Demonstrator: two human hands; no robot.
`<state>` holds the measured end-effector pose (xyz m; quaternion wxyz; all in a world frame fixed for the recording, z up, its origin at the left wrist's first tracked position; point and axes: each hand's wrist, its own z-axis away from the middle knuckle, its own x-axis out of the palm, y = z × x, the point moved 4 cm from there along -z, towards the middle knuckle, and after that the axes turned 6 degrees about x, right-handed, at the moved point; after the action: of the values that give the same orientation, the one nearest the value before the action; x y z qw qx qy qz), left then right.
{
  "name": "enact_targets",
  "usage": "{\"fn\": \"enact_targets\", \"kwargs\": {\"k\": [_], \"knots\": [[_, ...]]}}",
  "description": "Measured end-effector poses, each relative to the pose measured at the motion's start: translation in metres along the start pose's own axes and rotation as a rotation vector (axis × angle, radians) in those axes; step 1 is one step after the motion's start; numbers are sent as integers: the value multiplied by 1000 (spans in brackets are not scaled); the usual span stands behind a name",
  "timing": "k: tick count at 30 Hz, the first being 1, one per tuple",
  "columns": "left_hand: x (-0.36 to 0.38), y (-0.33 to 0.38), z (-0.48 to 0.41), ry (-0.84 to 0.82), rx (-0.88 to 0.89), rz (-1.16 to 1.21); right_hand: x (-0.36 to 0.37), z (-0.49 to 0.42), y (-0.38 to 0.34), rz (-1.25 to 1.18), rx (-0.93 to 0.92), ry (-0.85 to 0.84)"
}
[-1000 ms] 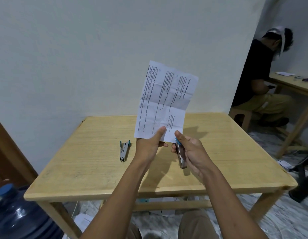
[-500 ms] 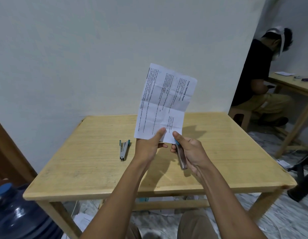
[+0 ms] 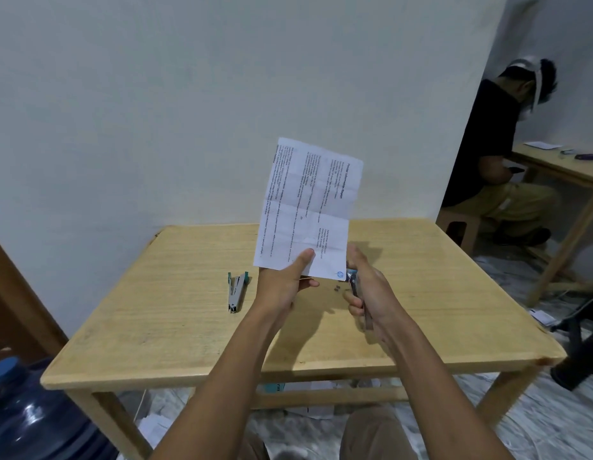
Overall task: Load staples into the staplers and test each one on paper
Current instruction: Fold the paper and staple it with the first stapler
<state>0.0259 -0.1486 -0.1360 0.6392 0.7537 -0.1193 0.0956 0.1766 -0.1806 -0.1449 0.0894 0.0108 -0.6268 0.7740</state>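
While L hand (image 3: 285, 282) pinches paper (image 3: 308, 207) | R hand (image 3: 369, 292) grips stapler (image 3: 354, 281) at corner | step: prob. test | next: squeeze hard

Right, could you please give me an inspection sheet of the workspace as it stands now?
Surface: wooden table, light bare top.
Job's things: paper held upright above the table; held stapler at its lower right corner; spare stapler lying on the table's left part.
Clutter: small dark bits on the table by the hands; loose papers on the floor beneath.
Grippers: left hand pinches the paper's bottom edge; right hand grips the held stapler.
Cables: nothing clearly seen.
Surroundings: white wall; water bottle at lower left; seated person at another table on the right.
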Motion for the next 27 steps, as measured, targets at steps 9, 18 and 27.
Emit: {"fn": "enact_targets", "kwargs": {"k": [9,18,27], "knots": [[-20,0,-10,123,-146,68,-18,-10,-12,225,-53,83],[-4,-16,-50,96,-154,-187,-48,-27,-4,184,36,202],[95,-26,-121,-87,-20,-210,-107,-55,-21,-29,40,258]]}}
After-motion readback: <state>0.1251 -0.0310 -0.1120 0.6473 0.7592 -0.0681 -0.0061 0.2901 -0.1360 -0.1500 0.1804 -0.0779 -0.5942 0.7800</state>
